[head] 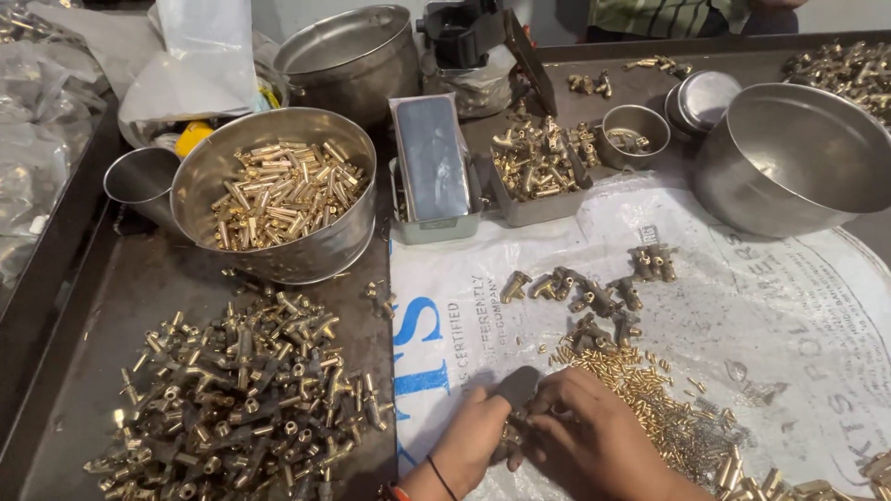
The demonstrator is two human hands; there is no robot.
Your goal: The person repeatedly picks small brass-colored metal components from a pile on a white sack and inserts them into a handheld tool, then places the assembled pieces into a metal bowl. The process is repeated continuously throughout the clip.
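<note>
While curled, fingers (534, 422) of 2 hands pinch brass fittings (513, 436).

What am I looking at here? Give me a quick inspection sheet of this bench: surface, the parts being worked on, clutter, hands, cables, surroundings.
Surface: dark metal table, partly covered by a white printed plastic sack.
Job's things: small brass pins heaped on the sack; brass fittings loose beside them.
Clutter: large pile of brass fittings; steel bowl of brass tubes; empty steel bowl; small trays; steel cup.
Hands: left hand and right hand close together over the pins, fingers curled on small parts; exactly what they hold cannot be told.
Cables: nothing seen.
Surroundings: plastic bags at left; another person's striped shirt across the table.
</note>
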